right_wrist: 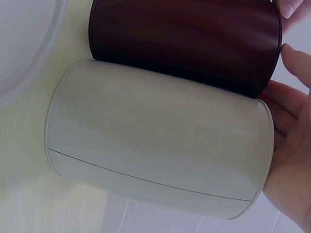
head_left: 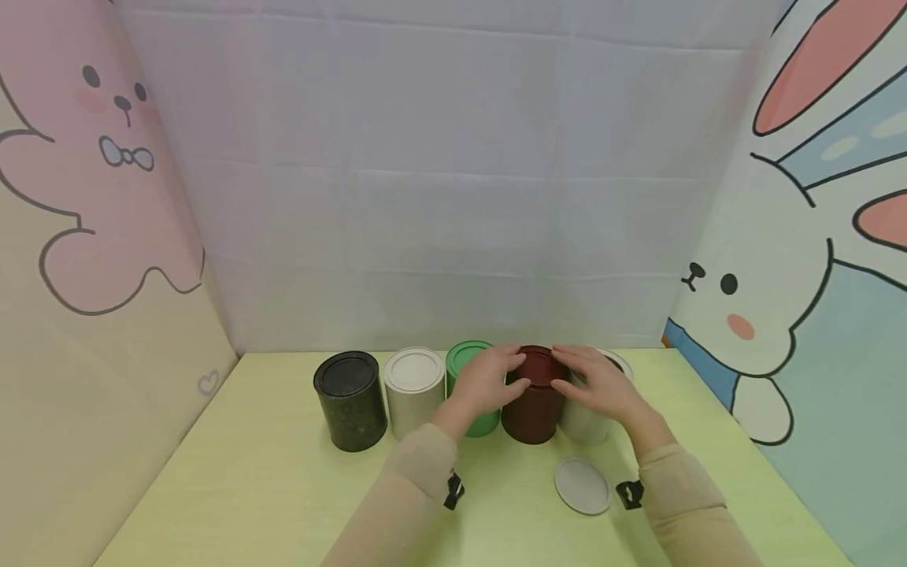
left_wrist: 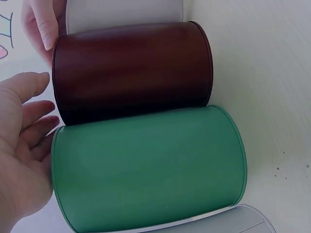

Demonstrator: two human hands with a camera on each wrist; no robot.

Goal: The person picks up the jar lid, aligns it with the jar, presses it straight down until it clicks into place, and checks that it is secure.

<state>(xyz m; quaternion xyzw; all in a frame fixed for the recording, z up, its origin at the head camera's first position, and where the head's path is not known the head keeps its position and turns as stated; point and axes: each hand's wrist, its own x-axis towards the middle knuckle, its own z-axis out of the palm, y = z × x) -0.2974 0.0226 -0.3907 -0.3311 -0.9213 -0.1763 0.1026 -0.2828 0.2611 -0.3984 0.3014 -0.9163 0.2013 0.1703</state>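
A dark red can (head_left: 530, 413) stands upright among a row of cans, its round dark red top (head_left: 540, 368) between my hands. My left hand (head_left: 485, 382) reaches over the green can (head_left: 484, 424), its fingertips over the left side of the red top. From the other side my right hand (head_left: 602, 386) reaches over the pale can (head_left: 586, 425), fingertips at the right side of that top. Both thumbs lie on the near side with fingers farther back, loosely bent. In the left wrist view the thumb stays slightly apart from the red can's edge (left_wrist: 56, 80); firm contact cannot be seen.
A pale round lid (head_left: 583, 486) lies flat on the yellow-green table (head_left: 276, 472) before the pale can, whose top is partly hidden. A white-topped can (head_left: 415, 402) and a black can (head_left: 352, 409) stand at left. A white cloth wall (head_left: 439, 197) rises behind.
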